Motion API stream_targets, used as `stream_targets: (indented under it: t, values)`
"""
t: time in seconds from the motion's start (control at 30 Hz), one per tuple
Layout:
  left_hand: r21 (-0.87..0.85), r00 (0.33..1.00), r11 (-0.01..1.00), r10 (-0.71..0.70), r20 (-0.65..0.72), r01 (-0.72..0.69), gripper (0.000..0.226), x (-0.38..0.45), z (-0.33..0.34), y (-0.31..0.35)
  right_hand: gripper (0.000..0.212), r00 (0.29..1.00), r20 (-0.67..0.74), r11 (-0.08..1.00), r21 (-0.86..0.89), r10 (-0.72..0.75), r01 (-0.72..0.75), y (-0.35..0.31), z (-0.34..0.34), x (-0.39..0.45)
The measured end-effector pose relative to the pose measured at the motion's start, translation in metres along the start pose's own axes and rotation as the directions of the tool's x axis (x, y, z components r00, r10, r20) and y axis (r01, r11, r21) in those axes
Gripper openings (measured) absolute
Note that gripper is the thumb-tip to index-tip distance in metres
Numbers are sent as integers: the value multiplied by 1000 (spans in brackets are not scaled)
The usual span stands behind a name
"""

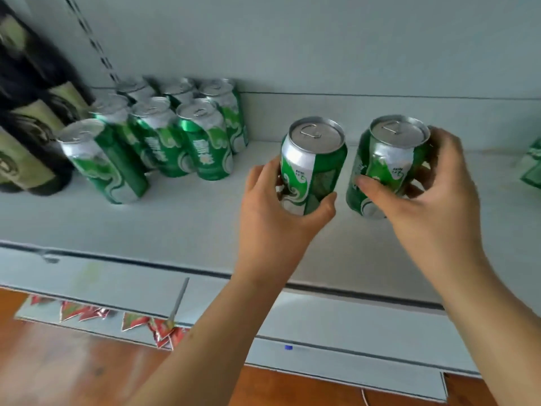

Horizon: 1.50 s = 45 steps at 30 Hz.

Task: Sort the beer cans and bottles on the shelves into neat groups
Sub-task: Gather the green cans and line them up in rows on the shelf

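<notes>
Both hands are busy here: the left hand (281, 200) is wrapping around one short can (313, 165) and the right hand (433, 183) is gripping another can (386, 165), both upright mid-shelf (190, 218). The tall cans (164, 136) are sitting grouped off to the far left beside dark bottles (26, 136), so I'm guessing the left hand's nearer if they're heading that way.

A pale grey-white metal shelf (181, 227) fills the scene, backed by a plain back panel (322, 45) of the same colour with a slotted upright strip (93, 42) at far left. Below its near edge lies a reddish-brown wooden floor (73, 373), under soft, even light.
</notes>
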<state>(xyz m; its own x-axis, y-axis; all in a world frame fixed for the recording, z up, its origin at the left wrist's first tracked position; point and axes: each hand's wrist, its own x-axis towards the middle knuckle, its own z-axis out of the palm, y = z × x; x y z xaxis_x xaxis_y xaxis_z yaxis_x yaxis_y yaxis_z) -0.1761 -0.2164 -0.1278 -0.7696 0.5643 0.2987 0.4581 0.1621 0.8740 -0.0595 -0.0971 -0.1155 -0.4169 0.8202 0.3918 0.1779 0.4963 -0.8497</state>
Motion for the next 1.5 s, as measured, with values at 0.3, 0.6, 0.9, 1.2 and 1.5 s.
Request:
stream_targets:
  t: [0.3,0.6,0.9,1.2,1.5]
  values:
    - [181,970,982,-15,-244,61,57,8,-113,-56,73,972,184,989,27,-149,146,-58,133,-7]
    - [481,944,875,105,-312,62,70,17,-157,-88,67,980,172,994,-17,-103,108,-71,179,-35]
    - [303,959,940,-70,-276,156,146,39,-166,-100,90,968,247,996,-75,-31,51,-67,193,-50]
    - [173,947,983,-3,-322,62,139,43,-160,-117,88,972,233,996,-82,-26,46,-67,208,-58]
    - [376,789,870,462,-405,-317,69,24,-124,-30,85,974,228,964,-260,3,58,-67,130,-27]
